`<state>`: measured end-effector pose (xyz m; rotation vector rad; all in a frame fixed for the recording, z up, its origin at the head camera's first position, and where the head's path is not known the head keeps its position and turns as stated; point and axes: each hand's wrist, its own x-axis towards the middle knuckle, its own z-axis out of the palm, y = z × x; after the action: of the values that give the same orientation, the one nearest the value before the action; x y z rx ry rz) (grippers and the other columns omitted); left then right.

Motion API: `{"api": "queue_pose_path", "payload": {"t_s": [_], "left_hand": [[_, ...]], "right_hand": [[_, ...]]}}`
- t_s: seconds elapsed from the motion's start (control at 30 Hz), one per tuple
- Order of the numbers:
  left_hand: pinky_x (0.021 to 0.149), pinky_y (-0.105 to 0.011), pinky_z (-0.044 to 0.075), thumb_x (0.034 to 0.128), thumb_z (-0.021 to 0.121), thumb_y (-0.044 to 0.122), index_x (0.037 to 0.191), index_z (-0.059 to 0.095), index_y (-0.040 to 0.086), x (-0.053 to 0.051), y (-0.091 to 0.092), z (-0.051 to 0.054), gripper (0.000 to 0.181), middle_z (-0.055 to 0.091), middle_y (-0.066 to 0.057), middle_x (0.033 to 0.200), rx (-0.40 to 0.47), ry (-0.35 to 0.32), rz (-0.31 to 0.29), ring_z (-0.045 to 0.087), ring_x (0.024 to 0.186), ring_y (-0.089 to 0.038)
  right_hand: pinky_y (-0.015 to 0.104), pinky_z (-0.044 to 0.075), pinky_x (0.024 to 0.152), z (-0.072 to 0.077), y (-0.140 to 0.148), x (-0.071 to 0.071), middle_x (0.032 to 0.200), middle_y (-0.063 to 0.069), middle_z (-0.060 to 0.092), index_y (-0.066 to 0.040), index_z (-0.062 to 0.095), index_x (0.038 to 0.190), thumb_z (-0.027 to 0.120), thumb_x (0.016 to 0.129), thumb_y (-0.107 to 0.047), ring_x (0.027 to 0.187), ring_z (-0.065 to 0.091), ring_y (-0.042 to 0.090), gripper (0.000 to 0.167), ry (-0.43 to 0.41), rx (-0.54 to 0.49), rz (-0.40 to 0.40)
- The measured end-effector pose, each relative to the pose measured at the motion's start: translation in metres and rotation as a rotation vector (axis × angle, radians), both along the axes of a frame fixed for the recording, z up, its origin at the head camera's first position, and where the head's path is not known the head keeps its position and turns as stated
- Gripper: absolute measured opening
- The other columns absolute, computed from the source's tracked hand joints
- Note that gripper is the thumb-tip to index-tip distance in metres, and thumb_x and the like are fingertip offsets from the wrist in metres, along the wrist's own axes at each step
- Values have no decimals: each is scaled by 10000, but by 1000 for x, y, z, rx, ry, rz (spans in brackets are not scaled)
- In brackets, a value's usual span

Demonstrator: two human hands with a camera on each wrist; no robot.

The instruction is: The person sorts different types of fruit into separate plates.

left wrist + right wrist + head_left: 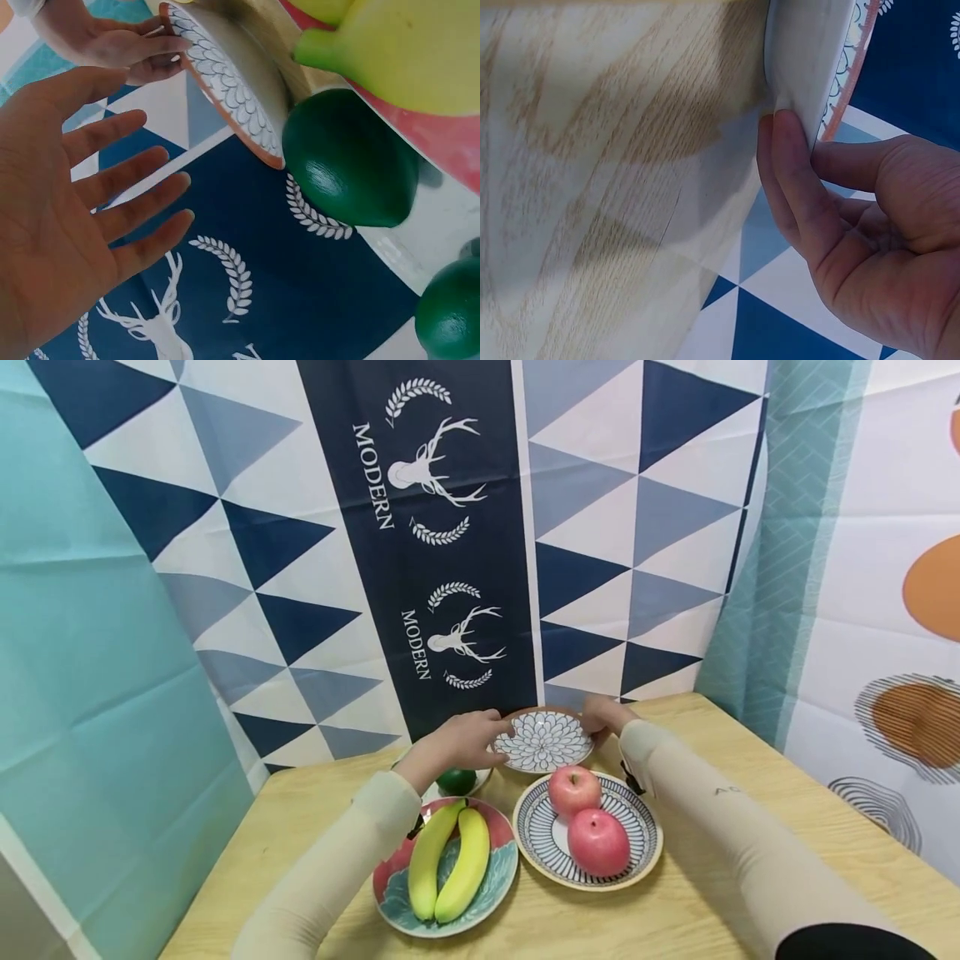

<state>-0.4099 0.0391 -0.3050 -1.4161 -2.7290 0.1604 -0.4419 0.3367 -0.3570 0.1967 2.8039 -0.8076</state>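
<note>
At the back of the table, my right hand (609, 717) pinches the rim of a plate (543, 742) with a white-and-blue petal pattern and a brown edge. In the right wrist view, fingers (799, 176) lie under the plate's pale outside (802, 67) and the thumb is at its rim. My left hand (471, 740) is by the plate's left side; in the left wrist view its fingers (127, 176) are spread and relaxed, with a gap between them and the plate (232, 94). Close to that hand, a dark green fruit (456, 781) sits on a pale plate, partly hidden.
In front stand a pink-and-green plate (501, 893) with two bananas (472, 864) and a striped plate (540, 847) with two red apples (597, 842). Another green fruit (454, 311) shows in the left wrist view. A patterned curtain (480, 560) hangs behind the wooden table (697, 893).
</note>
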Motion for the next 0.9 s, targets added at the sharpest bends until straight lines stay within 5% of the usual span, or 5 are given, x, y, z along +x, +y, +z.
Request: {"api": "queue_pose_path", "payload": {"t_s": [0.27,0.47,0.73,0.9], "left_hand": [[1146,-487,447,987,721,384,1517,587,247,-18,-13,-11,563,524,-73,1569,-65,-54,187,532,1390,-271],[1110,-502,477,969,739,380,1500,596,245,-28,-21,-22,567,572,-76,1491,-104,-164,282,561,1286,-265],[1078,-399,491,943,732,369,1425,649,220,-33,-24,-29,511,642,-21,1398,-160,-233,260,577,1140,-178],[1046,-389,502,888,816,392,1351,681,204,-33,-25,-31,517,661,15,1260,-170,-291,296,564,1071,-167]], "right_hand": [[281,620,652,3,0,2,702,90,606,16,545,817,533,948,110,566,660,139,162,-21,-38,-15],[313,632,683,3,-2,5,806,168,674,66,555,889,529,974,113,627,704,179,100,-12,-82,-20],[321,634,696,2,-1,5,878,222,720,88,563,928,509,985,123,668,746,204,86,-22,-81,-20],[322,634,683,3,-2,4,864,222,704,84,566,907,537,988,111,655,746,219,89,-5,-71,-35]]}}
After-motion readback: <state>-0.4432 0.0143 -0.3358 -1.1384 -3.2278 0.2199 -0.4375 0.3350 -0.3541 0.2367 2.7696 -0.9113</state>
